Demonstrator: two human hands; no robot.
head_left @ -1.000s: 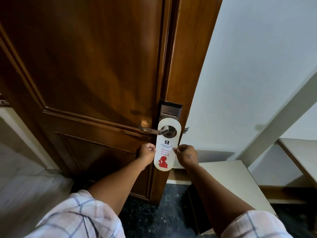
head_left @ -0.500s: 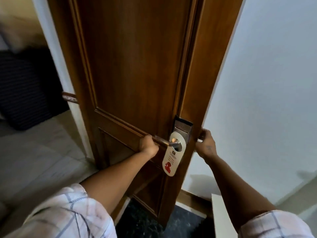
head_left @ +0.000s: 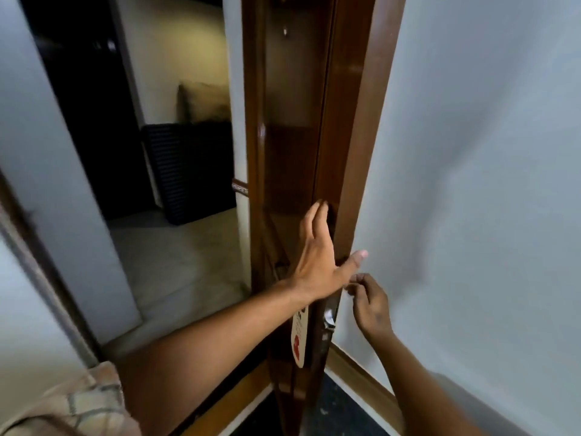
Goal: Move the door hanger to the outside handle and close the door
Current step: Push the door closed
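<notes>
The glossy brown wooden door (head_left: 292, 152) stands open, seen almost edge-on, its panels smooth and polished. The left hand (head_left: 317, 262) is spread wide, fingers flat against the door's edge, holding nothing. The right hand (head_left: 369, 305) is loosely curled beside the edge, empty. The door hanger (head_left: 298, 336), a flat rounded white card with red print, hangs below the left wrist on the door's left face.

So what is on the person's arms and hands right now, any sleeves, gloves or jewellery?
Both hands are bare: the left hand and the right hand show no gloves, and no rings or watch are visible. The forearms are uncovered. A pale plaid sleeve with thin crossing lines shows on the left arm at the frame's lower left; no sleeve shows on the right arm in this view.
</notes>
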